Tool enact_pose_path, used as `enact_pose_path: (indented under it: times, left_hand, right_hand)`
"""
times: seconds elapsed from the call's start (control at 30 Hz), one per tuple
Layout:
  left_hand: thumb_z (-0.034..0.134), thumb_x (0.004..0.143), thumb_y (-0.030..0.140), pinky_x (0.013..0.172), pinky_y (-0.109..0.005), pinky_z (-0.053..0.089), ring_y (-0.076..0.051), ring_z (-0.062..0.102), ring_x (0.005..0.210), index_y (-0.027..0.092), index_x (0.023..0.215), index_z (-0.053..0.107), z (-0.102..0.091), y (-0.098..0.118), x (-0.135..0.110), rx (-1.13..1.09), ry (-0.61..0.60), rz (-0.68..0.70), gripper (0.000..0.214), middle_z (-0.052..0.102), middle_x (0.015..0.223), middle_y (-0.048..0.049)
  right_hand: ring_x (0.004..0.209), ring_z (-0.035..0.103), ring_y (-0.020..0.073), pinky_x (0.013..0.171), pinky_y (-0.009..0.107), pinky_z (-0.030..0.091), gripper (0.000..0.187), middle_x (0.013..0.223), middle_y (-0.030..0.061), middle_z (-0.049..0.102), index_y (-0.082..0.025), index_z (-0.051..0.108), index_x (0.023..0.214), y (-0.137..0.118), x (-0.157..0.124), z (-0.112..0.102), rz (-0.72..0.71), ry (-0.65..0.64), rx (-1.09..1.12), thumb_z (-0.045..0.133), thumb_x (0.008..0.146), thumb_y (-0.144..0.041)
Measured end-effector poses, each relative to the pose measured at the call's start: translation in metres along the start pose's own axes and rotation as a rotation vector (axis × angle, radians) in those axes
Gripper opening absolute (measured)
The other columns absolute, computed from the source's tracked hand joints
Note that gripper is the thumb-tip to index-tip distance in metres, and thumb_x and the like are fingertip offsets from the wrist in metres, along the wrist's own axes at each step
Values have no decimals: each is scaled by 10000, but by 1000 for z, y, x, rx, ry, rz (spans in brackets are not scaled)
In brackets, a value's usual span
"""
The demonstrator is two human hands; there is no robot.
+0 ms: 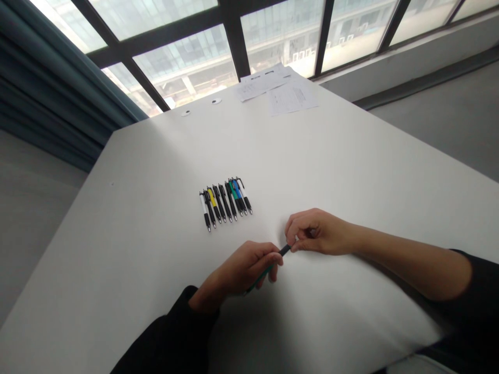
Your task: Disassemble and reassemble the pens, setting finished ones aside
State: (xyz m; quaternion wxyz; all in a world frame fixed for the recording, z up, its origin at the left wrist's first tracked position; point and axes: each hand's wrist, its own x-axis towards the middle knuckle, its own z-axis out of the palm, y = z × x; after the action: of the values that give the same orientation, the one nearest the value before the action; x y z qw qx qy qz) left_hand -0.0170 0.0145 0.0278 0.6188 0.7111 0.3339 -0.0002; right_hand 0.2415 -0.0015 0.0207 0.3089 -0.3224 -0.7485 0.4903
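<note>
My left hand [244, 270] is closed around the green barrel of a pen [284, 251], low over the white table [148, 171]. My right hand [315, 231] pinches the pen's black end, and the two hands meet at that end. A row of several pens [225, 202] in black, yellow, green, blue and white lies side by side on the table just beyond my hands.
Printed paper sheets [278, 89] lie at the table's far edge by the window. Two small round caps [200, 107] sit in the tabletop near them. A blue curtain [47, 88] hangs at the left. Grey floor [448, 119] lies to the right.
</note>
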Motion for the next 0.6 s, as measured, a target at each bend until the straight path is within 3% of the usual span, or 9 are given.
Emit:
enact_pose_path:
  times: [0.1,0.27,0.47,0.6]
  left_hand:
    - [448,1033,421,464,-172,412,-64,526,435,151,873,621,0,1,0,-12,5,16,358,715,717,-24]
    - [447,1036,417,460,-165,411,-61,528,433,154,855,609,-1,4,0,4,-7,10,358,711,714,-18]
    - [469,1029,409,459,-159,412,-59,529,440,154,878,627,-1,2,0,13,-20,-13,336,717,731,-19]
    - [462,1028,426,452,-163,411,-64,527,434,154,869,616,-1,1,1,-14,-4,-6,351,710,714,-21]
  right_hand:
    - [591,487,81,549,215,389,168,880,55,708,-146,740,890,0,0,0,2,6,-11,730,910,-313]
    - [560,499,96,553,218,387,281,673,3,643,-147,761,923,2,0,2,39,18,-100,724,918,-426]
    - [599,519,117,610,247,390,484,653,29,620,-151,683,718,1,3,5,-3,-42,-209,497,1039,-462]
    - [553,482,104,540,216,373,356,637,-35,541,-149,694,999,-1,0,3,73,1,-69,703,912,-495]
